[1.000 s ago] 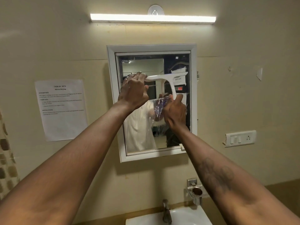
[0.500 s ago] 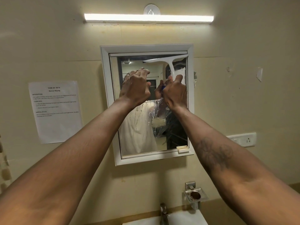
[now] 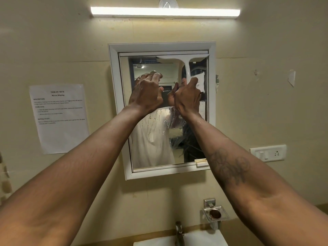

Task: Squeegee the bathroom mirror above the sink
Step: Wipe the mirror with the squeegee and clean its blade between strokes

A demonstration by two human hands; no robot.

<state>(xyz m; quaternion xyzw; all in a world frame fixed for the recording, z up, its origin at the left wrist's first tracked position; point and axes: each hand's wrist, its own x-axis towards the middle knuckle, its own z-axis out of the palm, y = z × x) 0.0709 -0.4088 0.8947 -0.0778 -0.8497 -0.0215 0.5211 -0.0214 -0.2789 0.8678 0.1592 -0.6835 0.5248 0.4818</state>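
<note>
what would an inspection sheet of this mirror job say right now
surface: mirror wet, streaked in the lower middle
job's things: squeegee blade along the glass's top edge, right side
clutter: soap holder on the wall above the sink
grips: right grip holds the squeegee handle; left grip, fingers bent near the glass, holds nothing
cables: nothing seen
surroundings: tube light, paper notice, switch panel, tap

white squeegee looking like smooth glossy plastic, mirror glass shining with streaks, frame showing smooth white finish, wall looking matt painted, paper sheet matt, soap holder gleaming metal
</note>
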